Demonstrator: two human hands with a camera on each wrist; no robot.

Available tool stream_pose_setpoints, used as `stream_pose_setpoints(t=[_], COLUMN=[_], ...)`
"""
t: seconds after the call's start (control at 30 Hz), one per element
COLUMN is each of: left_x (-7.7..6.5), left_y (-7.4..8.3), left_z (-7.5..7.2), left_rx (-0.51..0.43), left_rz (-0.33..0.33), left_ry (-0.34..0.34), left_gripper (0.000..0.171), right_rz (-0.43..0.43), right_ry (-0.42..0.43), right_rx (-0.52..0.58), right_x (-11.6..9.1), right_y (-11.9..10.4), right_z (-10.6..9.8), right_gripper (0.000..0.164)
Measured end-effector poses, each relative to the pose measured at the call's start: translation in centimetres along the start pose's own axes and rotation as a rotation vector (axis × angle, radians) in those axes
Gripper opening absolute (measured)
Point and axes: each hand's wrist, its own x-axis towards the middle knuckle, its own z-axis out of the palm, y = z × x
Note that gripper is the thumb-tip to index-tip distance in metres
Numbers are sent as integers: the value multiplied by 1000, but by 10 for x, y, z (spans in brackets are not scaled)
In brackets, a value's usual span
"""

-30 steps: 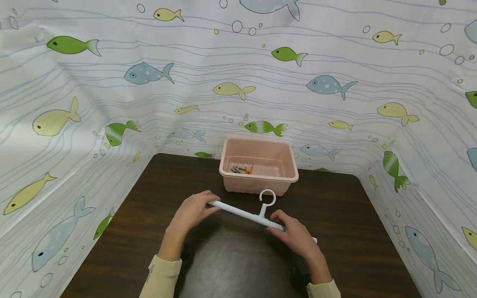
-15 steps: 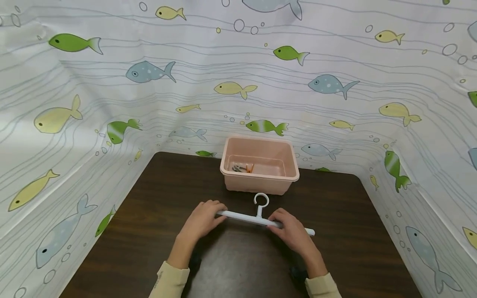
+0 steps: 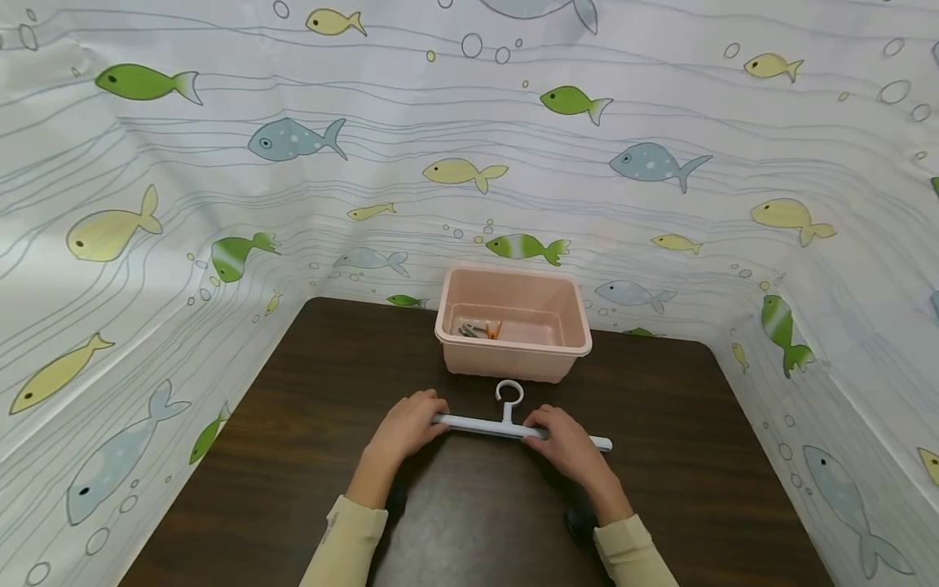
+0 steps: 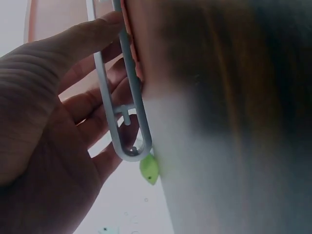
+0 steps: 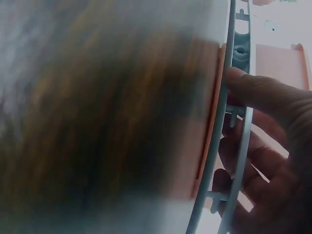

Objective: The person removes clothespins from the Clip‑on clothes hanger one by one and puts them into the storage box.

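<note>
A white hanger (image 3: pixel 480 425) with a round open hook lies crosswise in front of the bin in the head view, its hook pointing toward the bin. My left hand (image 3: pixel 407 425) grips its left end between thumb and fingers. Right of the hook, my right hand (image 3: pixel 568 443) pinches the bar, and the right end sticks out past that hand. Seen from below in the left wrist view, the hanger (image 4: pixel 130 97) has a hollow underside with small cross ribs and a rounded end. The thumb of my right hand (image 5: pixel 273 126) presses on the rim of the hollow bar.
A pink plastic bin (image 3: pixel 513 359) stands at the back of the dark wood table (image 3: pixel 293 424). Inside it, at the left, are small grey and orange items (image 3: pixel 480 330), too small to make out. A fish-patterned sheet (image 3: pixel 469 122) walls the table at the back and sides.
The hanger has swung from a slant to nearly level, its left end coming down and its right end rising. Both hands keep hold of it; the left has moved to the right.
</note>
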Motion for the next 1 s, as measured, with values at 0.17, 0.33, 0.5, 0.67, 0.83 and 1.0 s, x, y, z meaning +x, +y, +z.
stream_pose_setpoints(t=[0.17,0.33,0.5,0.67,0.83,1.0], left_x=[5,7,9,12,13,15], left_y=[-3,-7,-9,-9,-9,-9], left_z=[6,10,9,6,5,6], left_rx=[-3,-3,-12,-19,-18,-2], left_rz=[-25,-39,-68,-79,-85,-94], left_ry=[-29,-32,-31,-37,-47,-50], left_gripper=[15,14,15,14,14,15], right_rz=[25,32,42,55,51,68], right_ry=[-17,-31,-36,-45,-60,-61], right_rx=[28,49,50,57,61,36], right_x=[5,9,14,20,22,24], right_y=[4,4,3,4,4,5], right_z=[5,7,7,9,8,9], right_gripper=[12,12,12,12,12,13])
